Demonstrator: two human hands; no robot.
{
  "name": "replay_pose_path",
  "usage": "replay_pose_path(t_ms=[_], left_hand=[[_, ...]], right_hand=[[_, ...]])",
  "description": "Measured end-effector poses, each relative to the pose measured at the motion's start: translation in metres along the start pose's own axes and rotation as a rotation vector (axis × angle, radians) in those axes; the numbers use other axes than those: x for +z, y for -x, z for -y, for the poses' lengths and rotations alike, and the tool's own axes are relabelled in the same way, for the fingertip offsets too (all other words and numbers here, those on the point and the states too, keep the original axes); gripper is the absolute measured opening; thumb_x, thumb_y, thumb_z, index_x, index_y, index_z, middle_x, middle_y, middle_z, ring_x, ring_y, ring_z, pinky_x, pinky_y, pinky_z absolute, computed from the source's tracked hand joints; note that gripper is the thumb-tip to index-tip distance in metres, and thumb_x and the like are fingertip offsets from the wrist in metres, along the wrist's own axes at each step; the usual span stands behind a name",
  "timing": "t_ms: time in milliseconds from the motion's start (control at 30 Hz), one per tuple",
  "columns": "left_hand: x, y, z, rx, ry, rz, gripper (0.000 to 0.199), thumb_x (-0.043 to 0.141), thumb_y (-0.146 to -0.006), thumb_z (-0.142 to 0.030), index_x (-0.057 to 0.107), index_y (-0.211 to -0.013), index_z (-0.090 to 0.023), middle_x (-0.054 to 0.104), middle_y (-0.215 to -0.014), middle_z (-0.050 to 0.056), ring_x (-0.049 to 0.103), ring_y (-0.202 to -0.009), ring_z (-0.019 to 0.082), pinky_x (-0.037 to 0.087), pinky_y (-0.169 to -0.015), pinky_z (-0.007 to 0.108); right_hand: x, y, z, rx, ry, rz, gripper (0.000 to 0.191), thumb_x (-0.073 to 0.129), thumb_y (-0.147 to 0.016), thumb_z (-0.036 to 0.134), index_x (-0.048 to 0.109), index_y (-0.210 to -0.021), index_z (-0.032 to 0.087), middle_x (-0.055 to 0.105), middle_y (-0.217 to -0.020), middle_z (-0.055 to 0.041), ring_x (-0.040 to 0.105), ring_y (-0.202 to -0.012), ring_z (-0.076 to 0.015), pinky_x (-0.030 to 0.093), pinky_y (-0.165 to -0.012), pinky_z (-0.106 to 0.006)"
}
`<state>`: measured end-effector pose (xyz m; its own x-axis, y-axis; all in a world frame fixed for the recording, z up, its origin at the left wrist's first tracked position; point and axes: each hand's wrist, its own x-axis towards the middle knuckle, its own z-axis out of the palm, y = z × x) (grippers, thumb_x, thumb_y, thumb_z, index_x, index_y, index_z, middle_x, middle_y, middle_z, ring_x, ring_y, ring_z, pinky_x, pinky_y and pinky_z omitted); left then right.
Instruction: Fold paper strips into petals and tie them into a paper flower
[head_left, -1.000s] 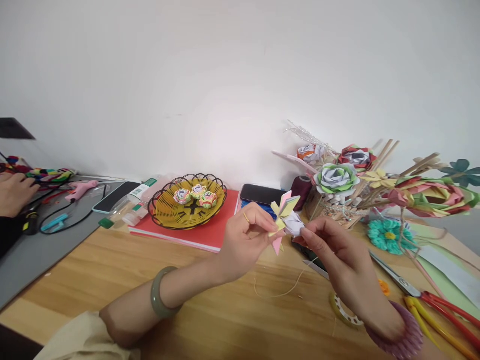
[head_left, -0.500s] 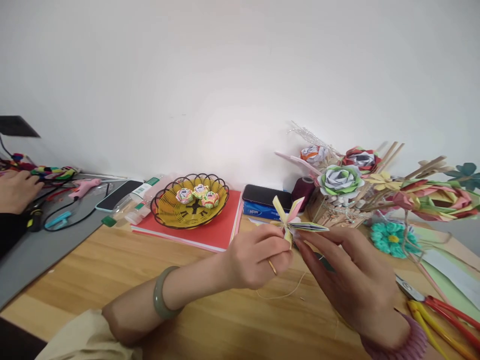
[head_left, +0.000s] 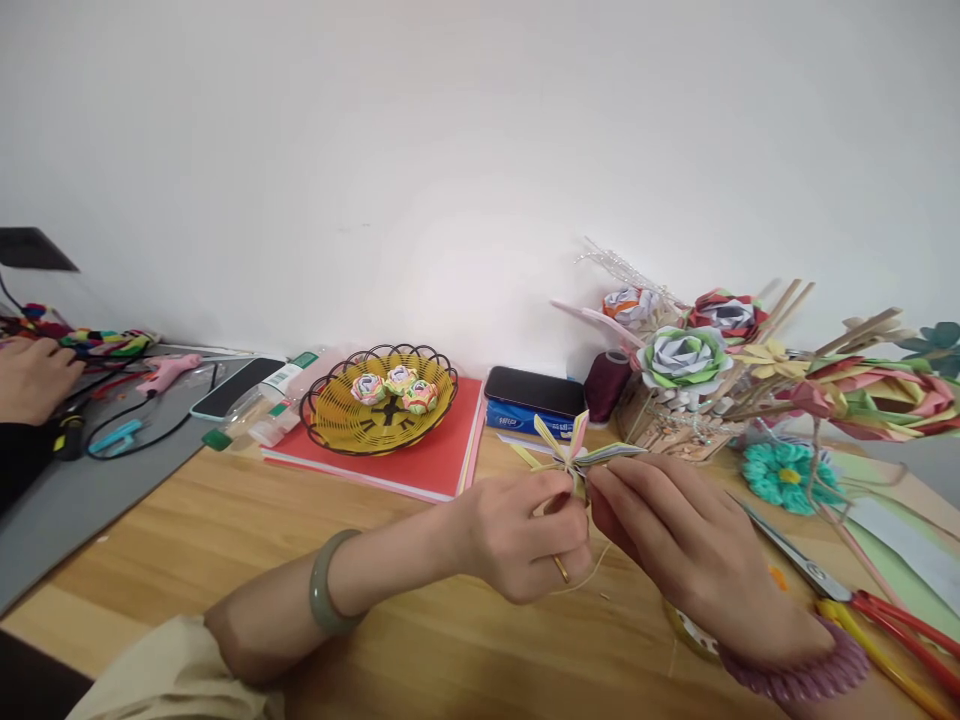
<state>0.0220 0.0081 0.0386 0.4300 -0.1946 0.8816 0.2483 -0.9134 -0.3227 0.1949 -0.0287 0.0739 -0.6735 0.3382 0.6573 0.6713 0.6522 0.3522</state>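
Between both hands is a small piece of folded paper (head_left: 574,447) with narrow yellow, pink and white strips fanning out at the top. My left hand (head_left: 517,535), with a ring and a green bangle on its wrist, pinches the base of the strips. On the other side my right hand (head_left: 667,530) has its fingers closed on the paper's right edge. A thin pale thread (head_left: 592,575) hangs below them over the wooden table (head_left: 450,640). The fingertips partly hide the paper's lower end.
A yellow basket (head_left: 330,425) with several paper flowers rests on red paper (head_left: 450,460). A phone (head_left: 534,388) lies on a blue pack. Scissors (head_left: 817,575) and paper flowers (head_left: 686,358) are on the right. Another person's hand (head_left: 37,380) is at the far left.
My right hand has turned over and its fingers have drawn together at the paper. The strips have tilted and shifted slightly, and more of the scissors shows.
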Motion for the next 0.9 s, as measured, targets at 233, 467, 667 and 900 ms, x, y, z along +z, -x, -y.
replay_pose_path(t_ms=[233, 467, 667, 900], left_hand=[[0.001, 0.0, 0.002, 0.053, 0.025, -0.015, 0.019, 0.056, -0.068, -0.01, 0.048, -0.051, -0.017, 0.058, -0.064, 0.001, 0.058, -0.068, 0.017, 0.047, -0.047, 0.024], [0.0, 0.0, 0.001, 0.089, 0.073, -0.009, 0.021, 0.055, -0.069, -0.01, 0.046, -0.053, -0.02, 0.057, -0.063, 0.001, 0.058, -0.067, 0.017, 0.05, -0.051, 0.025], [-0.009, -0.012, 0.005, -0.251, 0.216, -0.033, 0.013, 0.056, -0.071, -0.005, 0.051, -0.066, -0.016, 0.06, -0.07, 0.004, 0.059, -0.073, 0.014, 0.054, -0.064, 0.024], [-0.012, -0.02, 0.011, -0.608, 0.323, -0.072, 0.013, 0.052, -0.074, -0.003, 0.055, -0.076, -0.015, 0.057, -0.071, 0.003, 0.057, -0.068, 0.01, 0.05, -0.06, 0.022]], right_hand=[[0.003, -0.006, 0.001, 0.156, -0.158, 0.054, 0.008, 0.045, -0.085, 0.013, 0.052, -0.088, 0.015, 0.057, -0.079, -0.0083, 0.05, -0.072, -0.0185, 0.043, -0.062, -0.032], [0.006, -0.006, 0.004, 0.214, -0.097, 0.059, 0.017, 0.037, -0.086, 0.012, 0.051, -0.078, 0.017, 0.054, -0.074, -0.0075, 0.046, -0.066, -0.0187, 0.039, -0.058, -0.032], [0.003, -0.003, 0.005, 0.446, -0.312, -0.051, 0.011, 0.043, -0.085, 0.015, 0.051, -0.091, 0.02, 0.056, -0.078, -0.0051, 0.054, -0.068, -0.0165, 0.043, -0.059, -0.029], [-0.006, -0.007, 0.006, 0.763, -0.604, 0.013, 0.012, 0.048, -0.084, 0.031, 0.053, -0.09, 0.022, 0.06, -0.077, -0.0015, 0.056, -0.064, -0.0144, 0.044, -0.054, -0.025]])
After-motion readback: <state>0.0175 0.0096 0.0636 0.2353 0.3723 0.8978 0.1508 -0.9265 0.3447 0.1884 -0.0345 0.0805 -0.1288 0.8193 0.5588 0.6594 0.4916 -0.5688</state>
